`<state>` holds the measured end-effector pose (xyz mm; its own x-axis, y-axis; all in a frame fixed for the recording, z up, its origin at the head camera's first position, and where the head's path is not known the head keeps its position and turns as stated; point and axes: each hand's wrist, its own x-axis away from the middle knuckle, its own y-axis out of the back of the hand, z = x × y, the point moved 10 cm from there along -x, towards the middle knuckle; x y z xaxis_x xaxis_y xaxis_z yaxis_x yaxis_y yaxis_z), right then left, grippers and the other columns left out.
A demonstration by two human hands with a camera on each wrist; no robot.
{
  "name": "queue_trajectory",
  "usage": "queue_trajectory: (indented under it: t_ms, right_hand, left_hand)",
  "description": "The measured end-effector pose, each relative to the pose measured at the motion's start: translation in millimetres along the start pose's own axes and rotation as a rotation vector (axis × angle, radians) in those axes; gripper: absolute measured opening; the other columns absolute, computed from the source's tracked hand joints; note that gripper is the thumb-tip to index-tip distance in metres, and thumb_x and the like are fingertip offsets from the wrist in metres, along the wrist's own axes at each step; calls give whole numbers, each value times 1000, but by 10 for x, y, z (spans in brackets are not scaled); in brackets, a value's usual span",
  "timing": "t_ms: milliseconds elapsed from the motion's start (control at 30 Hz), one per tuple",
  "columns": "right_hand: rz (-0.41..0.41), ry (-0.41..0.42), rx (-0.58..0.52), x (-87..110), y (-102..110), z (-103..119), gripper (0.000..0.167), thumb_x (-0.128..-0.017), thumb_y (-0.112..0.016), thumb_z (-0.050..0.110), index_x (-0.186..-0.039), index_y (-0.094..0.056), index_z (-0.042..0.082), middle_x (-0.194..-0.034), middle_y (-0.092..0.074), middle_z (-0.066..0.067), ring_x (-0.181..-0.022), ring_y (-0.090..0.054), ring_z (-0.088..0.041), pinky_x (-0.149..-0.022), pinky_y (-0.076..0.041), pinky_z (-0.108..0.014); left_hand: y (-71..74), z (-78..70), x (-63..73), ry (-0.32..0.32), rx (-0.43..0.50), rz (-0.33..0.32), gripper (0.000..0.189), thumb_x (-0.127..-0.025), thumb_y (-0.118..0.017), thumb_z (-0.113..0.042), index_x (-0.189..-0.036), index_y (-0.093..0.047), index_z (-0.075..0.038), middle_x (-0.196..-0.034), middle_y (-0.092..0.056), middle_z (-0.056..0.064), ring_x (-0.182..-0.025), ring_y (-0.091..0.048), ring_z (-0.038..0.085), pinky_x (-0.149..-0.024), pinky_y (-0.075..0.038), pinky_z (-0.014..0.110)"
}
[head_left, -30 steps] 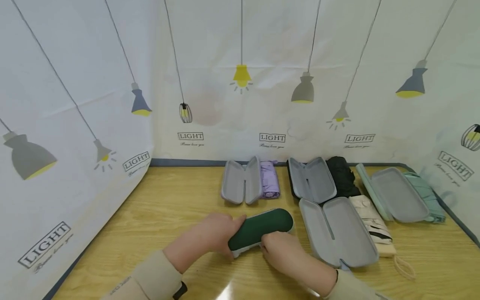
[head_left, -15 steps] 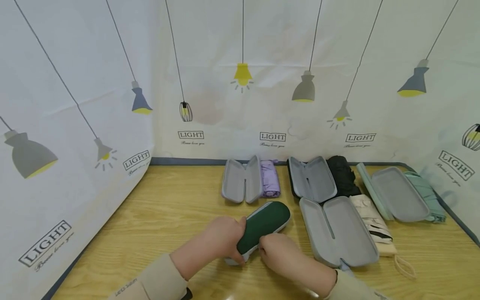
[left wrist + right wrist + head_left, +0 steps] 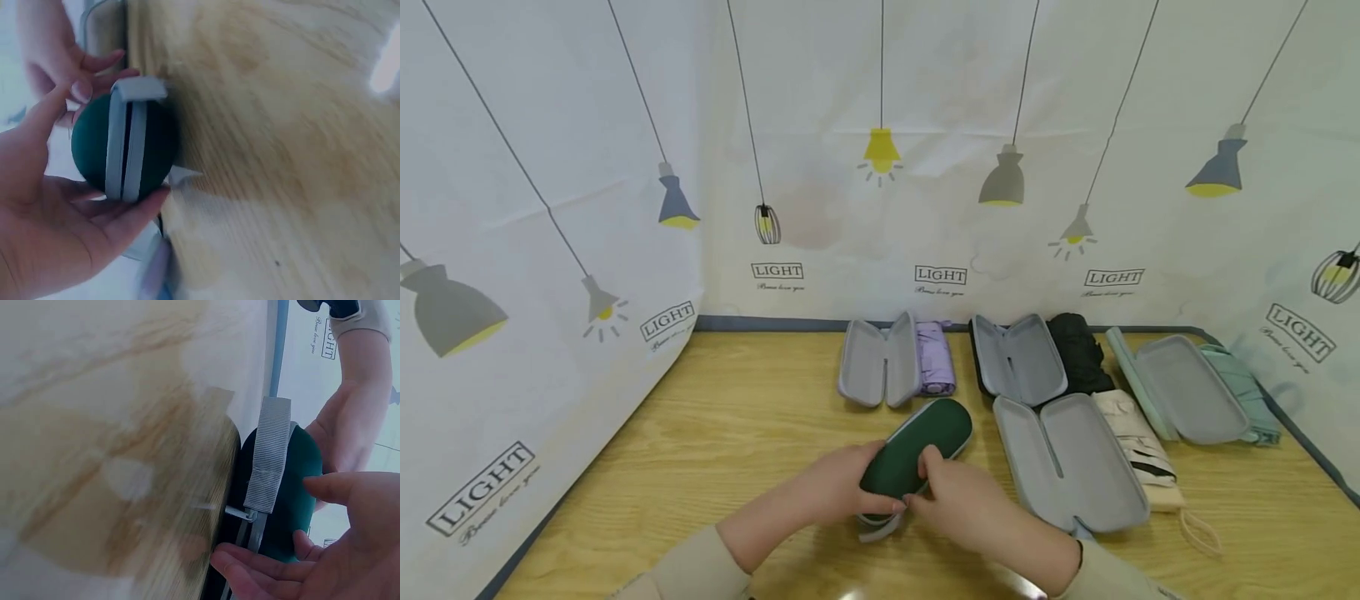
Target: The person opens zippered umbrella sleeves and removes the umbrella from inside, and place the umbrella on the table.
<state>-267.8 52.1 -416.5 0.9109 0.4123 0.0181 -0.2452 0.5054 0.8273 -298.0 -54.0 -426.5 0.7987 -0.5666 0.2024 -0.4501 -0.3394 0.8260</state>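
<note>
A dark green zip case with grey trim is tilted over the table in front of me. My left hand grips its near end, with thumb and fingers on opposite sides. On the right flank, my right hand holds the case, one digit on the green top and others by the zipper edge. A ribbed grey strap crosses the case's edge in the right wrist view. Beside it a small metal zipper pull hangs free of the fingers. Two grey bands with a dark line between them show in the left wrist view.
Behind the case stand an open grey-lined case and a folded purple umbrella. More open cases lie to the right, beside a black bundle, a cream umbrella and a mint one.
The green case has turned so its far end points more away from me. My right hand has loosened from a tight curl and moved onto the case's side. My left hand keeps its hold.
</note>
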Motion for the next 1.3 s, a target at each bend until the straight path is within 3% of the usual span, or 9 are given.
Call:
queue_trajectory:
  t_ms: [133,333,433,567,667,800,933,1167,1300]
  right_hand:
    - [-12,-21,0,-22,-5,-33,34,-89,-69,32,-99,-45,10,-59,-48,3,-47,-44,-11,-42,-34,-29]
    - [9,-17,-3,-47,-43,-12,37,-90,-69,34,-103,-43,10,-59,-48,4,-48,-45,-10,-43,-35,-29]
    - [35,-4,-39,-40,-63,41,37,-90,-69,32,-104,-43,10,-59,-47,4,-47,-44,-10,-42,-34,-28]
    - [57,31,-78,-33,-73,134,36,-90,-69,29,-105,-42,9,-59,-47,4,-47,-44,-10,-43,-34,-28]
    - [70,54,-73,-42,-92,183,36,-90,-69,28,-105,-42,9,-59,-46,4,-48,-43,-9,-45,-35,-27]
    - [104,64,-75,-69,-140,233,36,-90,-69,28,-105,-42,9,-58,-45,5,-47,-43,-9,-45,-36,-26]
    - [128,54,-91,-105,-187,261,37,-90,-69,29,-106,-42,10,-59,-45,5,-48,-44,-9,-46,-36,-26]
    - [169,42,-122,-200,-263,303,37,-89,-67,28,-110,-42,10,-62,-47,3,-50,-46,-10,-48,-39,-26]
    - [180,71,-103,-257,-299,363,38,-90,-67,29,-112,-43,10,-63,-47,4,-51,-46,-9,-49,-39,-25]
  left_hand:
    - [105,122,-56,46,258,-32,58,-98,-58,-40,-140,-50,-2,-120,-63,15,-107,-62,29,-86,-51,43]
    - [115,311,-127,109,441,-103,45,-99,-54,-20,-135,-52,7,-118,-63,22,-96,-64,28,-77,-55,40]
    - [76,389,-141,134,510,-112,42,-98,-53,-16,-130,-54,12,-124,-59,25,-107,-61,31,-86,-52,42]
    - [-43,492,-127,180,713,-41,39,-98,-50,-12,-124,-55,16,-118,-61,21,-107,-59,27,-92,-50,41]
    - [-132,552,-93,223,881,32,34,-98,-47,-11,-119,-54,15,-96,-61,9,-89,-59,16,-84,-52,35]
    - [-147,604,-23,249,930,65,31,-97,-49,-14,-116,-53,9,-85,-56,4,-79,-56,13,-77,-51,31]
    - [-120,668,64,273,952,54,36,-97,-49,-18,-120,-51,9,-95,-60,10,-86,-58,18,-78,-52,32]
    - [-89,795,147,308,1043,33,31,-99,-47,-19,-112,-61,5,-88,-65,5,-80,-60,15,-72,-52,28]
    - [-49,866,173,297,1032,64,35,-100,-46,-22,-115,-61,5,-90,-66,5,-83,-61,15,-74,-53,29]
